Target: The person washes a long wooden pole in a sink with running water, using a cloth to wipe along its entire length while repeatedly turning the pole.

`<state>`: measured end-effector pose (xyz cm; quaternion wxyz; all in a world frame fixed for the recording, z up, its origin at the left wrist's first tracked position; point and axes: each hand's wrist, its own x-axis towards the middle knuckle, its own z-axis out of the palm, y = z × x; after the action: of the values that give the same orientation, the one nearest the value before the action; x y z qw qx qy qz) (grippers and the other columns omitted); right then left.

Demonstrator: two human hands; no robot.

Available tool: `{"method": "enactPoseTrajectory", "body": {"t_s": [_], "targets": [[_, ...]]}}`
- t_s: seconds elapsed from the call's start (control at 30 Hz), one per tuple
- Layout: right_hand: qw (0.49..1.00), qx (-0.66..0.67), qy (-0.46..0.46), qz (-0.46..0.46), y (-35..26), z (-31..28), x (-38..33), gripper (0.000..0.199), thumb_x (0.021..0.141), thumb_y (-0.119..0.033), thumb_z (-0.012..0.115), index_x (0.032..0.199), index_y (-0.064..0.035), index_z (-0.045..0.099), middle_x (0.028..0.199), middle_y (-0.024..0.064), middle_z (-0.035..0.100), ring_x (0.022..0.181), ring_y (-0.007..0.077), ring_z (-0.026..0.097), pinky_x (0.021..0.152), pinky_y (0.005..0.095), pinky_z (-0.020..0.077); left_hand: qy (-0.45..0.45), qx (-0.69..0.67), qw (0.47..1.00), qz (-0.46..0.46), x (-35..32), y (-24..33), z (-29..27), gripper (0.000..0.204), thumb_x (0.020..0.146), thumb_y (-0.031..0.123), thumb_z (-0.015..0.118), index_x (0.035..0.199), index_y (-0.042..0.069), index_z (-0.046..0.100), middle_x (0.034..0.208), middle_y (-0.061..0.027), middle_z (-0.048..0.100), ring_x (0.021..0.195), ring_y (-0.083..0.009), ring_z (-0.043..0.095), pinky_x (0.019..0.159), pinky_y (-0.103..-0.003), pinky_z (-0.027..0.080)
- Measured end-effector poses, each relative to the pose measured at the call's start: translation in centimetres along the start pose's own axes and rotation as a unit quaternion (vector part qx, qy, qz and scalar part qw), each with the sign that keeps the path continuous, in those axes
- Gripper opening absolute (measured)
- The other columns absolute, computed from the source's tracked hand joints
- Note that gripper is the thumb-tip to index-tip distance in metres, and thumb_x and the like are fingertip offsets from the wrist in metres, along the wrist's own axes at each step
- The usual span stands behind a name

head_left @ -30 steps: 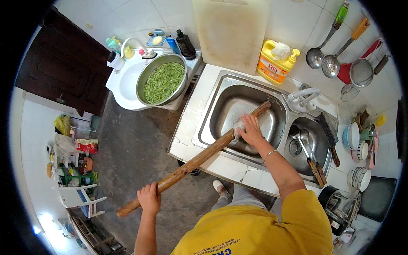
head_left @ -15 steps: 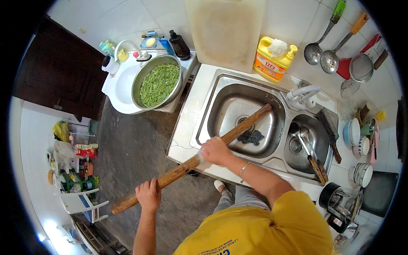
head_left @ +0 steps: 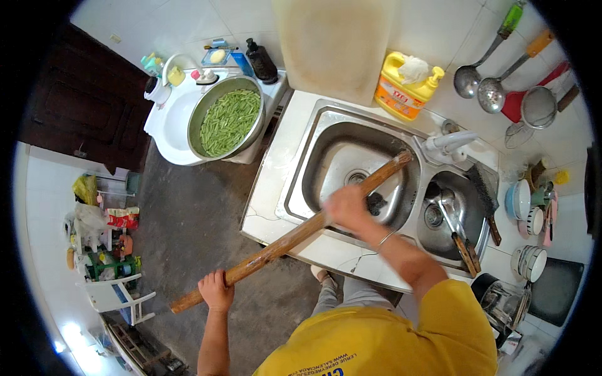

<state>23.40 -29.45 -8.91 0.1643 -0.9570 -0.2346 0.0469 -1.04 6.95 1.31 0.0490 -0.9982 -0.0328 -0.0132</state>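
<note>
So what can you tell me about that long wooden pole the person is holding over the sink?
The wooden pole is a long, straight, round rod of brown wood, slightly rough-looking. It lies slanted: its upper end reaches over the larger basin of the steel sink, its lower end hangs out over the dark floor. The left hand grips it near the lower end; the right hand, blurred, is on it above the basin.

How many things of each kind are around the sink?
Long wooden stick: 1
Sink basins: 2
Yellow soap bottle: 1
Bowl of green beans: 1
Hanging ladles: 2
Hands on the stick: 2
Total: 9
</note>
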Motion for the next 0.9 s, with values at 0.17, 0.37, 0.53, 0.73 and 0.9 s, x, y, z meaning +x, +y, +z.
{"method": "enactPoseTrajectory", "body": {"t_s": [0.17,0.37,0.53,0.73,0.9], "targets": [[0.972,0.121,0.111,-0.170,-6.5,0.5,-2.7,0.039,0.078,-0.039,0.054,0.054,-0.0102,0.062,0.057,0.0126,0.057,0.064,0.0281,0.056,0.064,0.0446,0.0423,-0.075,-0.026,0.997,0.005,-4.4,0.7,1.9,0.044,0.061,0.015,0.077,0.099,0.013,0.055,0.087,-0.0074,0.057,0.084,-0.0285,0.056,0.076,-0.041,0.038],[0.978,-0.010,0.167,-0.124,9.5,-2.1,-0.3,0.016,0.058,-0.027,0.060,0.061,-0.0115,0.063,0.068,0.0110,0.061,0.071,0.0321,0.058,0.067,0.0463,0.0424,-0.102,-0.056,0.993,-0.032,-7.0,2.3,3.5,0.056,0.064,0.016,0.077,0.114,0.011,0.053,0.101,-0.0118,0.057,0.094,-0.0299,0.054,0.082,-0.043,0.037],[0.988,0.013,0.157,-0.007,18.5,-4.4,0.7,0.021,0.077,-0.024,0.056,0.085,-0.0051,0.062,0.096,0.0131,0.058,0.104,0.0321,0.051,0.102,0.0466,0.0306,-0.163,-0.158,0.974,-0.025,-5.6,1.4,1.4,0.056,0.065,0.015,0.076,0.117,0.008,0.054,0.100,-0.0118,0.057,0.093,-0.0311,0.055,0.083,-0.044,0.038],[0.988,-0.004,0.146,0.049,17.4,-1.6,2.0,0.028,0.081,-0.027,0.058,0.097,-0.0042,0.064,0.114,0.0140,0.056,0.121,0.0330,0.042,0.109,0.0496,0.0224,-0.514,-0.406,0.739,-0.158,-3.2,-1.0,0.3,0.056,0.061,0.020,0.077,0.112,0.003,0.059,0.093,-0.0158,0.064,0.088,-0.0334,0.061,0.076,-0.040,0.048],[0.977,0.019,0.187,0.103,10.7,-1.5,-0.2,0.034,0.072,-0.028,0.069,0.095,-0.0032,0.062,0.112,0.0179,0.054,0.117,0.0360,0.041,0.104,0.0493,0.0275,-0.433,-0.239,0.860,-0.128,-2.7,0.4,-0.8,0.052,0.060,0.024,0.077,0.107,0.008,0.061,0.087,-0.0157,0.066,0.085,-0.0340,0.063,0.074,-0.041,0.050]]}}
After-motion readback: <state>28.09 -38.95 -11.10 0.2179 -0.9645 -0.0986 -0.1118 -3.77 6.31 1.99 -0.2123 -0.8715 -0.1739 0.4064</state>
